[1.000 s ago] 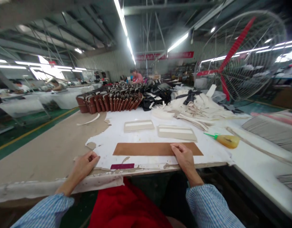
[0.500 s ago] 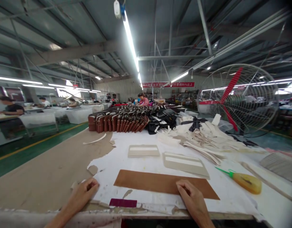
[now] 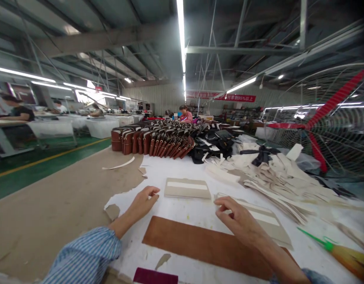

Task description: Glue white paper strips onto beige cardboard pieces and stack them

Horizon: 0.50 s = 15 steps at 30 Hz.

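Evidently, the left grip (image 3: 143, 204) and right grip (image 3: 235, 217) had fingers parted; nearer the wearer, the brown strip (image 3: 194, 244) lay flat, unattached to the beige panel (image 3: 186, 192) between the grips.

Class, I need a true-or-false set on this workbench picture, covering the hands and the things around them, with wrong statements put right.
1. The brown strip lies nearer the person than the left beige panel. True.
2. The left hand is gripping the brown strip. False: it is off the strip, beside the left beige panel.
3. A bottle with a green nozzle lies to the right of the right hand. True.
4. The fan has blue blades. False: they are red.
5. A purple piece lies nearer the person than the brown strip. True.
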Motion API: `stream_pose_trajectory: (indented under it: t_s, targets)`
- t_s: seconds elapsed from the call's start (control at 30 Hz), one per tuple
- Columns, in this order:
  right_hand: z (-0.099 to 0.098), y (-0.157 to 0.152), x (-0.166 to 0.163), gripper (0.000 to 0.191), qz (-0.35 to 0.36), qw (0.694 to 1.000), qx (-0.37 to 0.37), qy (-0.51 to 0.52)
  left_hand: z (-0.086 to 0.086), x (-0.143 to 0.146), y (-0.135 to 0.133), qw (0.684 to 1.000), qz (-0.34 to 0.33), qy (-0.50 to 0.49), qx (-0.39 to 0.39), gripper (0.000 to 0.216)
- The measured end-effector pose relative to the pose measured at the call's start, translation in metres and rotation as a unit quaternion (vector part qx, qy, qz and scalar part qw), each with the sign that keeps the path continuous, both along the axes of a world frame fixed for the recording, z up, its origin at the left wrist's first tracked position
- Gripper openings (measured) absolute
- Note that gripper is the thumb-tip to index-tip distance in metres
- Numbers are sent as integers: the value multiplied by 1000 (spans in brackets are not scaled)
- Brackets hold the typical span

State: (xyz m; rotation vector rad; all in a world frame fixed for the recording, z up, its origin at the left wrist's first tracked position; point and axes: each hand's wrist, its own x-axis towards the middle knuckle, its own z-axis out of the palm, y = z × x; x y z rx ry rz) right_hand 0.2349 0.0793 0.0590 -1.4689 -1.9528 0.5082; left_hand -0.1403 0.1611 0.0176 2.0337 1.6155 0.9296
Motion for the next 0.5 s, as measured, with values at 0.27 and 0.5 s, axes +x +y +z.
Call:
stream_pose_trajectory:
  t_s: [0.27, 0.5]
  targets:
    - [-35, 107, 1, 31, -83, 991, -58, -90, -46, 23, 48, 999, 36, 10, 17, 35]
    - [-68, 136, 8, 29, -116, 980, -81, -142, -51, 25, 40, 999, -11, 29, 18, 34]
